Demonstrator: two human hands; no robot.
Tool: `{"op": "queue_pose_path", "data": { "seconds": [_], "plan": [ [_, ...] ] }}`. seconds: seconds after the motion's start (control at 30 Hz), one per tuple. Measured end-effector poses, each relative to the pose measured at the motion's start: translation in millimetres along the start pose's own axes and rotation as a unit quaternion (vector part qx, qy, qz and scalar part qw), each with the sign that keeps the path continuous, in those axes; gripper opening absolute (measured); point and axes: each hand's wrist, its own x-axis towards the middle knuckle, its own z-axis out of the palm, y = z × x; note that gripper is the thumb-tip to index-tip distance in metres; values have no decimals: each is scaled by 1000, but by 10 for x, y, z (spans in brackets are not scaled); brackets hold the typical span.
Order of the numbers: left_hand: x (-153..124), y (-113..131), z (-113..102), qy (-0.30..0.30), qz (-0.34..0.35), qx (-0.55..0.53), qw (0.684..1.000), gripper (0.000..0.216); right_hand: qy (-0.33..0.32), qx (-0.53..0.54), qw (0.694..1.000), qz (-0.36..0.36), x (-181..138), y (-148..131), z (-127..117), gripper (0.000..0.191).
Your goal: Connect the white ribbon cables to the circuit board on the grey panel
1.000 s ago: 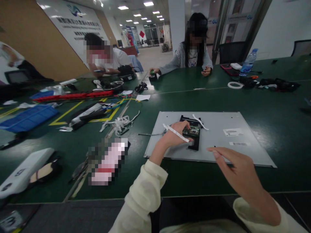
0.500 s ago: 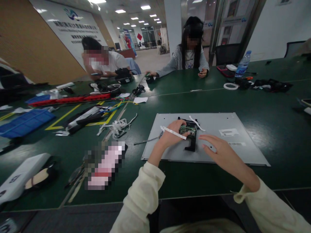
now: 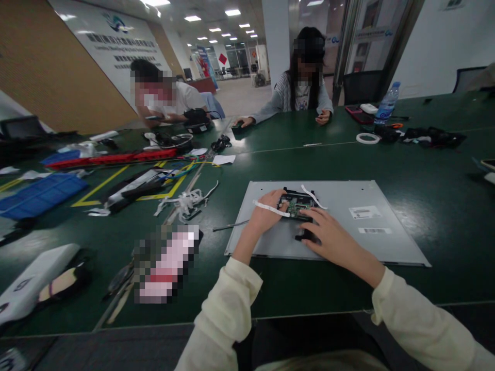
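A black plastic frame with a green circuit board (image 3: 296,206) in it lies on a flat grey metal panel (image 3: 340,190). My left hand (image 3: 266,211) grips the frame's left edge with closed fingers. A white strip (image 3: 270,208) runs across the back of that hand. From the right, my right hand (image 3: 328,233) closes on the frame's right side, with fingertips at the board and the thumb lower down near the black bracket end. Its fingers hide part of the frame. A second white strip (image 3: 314,197) curls over the frame's far right corner.
Left of the panel lie a tangle of white strips (image 3: 187,203), a blurred pink phone-like object (image 3: 170,265) and a blue basket (image 3: 42,196). A tape roll (image 3: 367,138) and a water bottle (image 3: 386,103) stand farther back. Two people sit across the green table (image 3: 247,288).
My right hand has moved left onto the frame's right side. My left hand has shifted slightly left, showing more of the frame. Across the table, a person's hand has turned over a small object.
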Motion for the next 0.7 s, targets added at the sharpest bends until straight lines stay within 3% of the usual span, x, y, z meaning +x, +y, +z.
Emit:
{"op": "queue_pose_path", "data": {
  "seconds": [0.53,0.63,0.7],
  "plan": [
    [-63,247,88,-100,44,15,994,42,-11,-4,1000,0,-307,408,-185,29],
    [-68,300,100,-104,48,20,993,43,17,19,999,31,-301,308,-298,34],
    [-67,316,108,-104,51,26,993,43,61,76,994,56,-368,80,-452,41]
  ]
}}
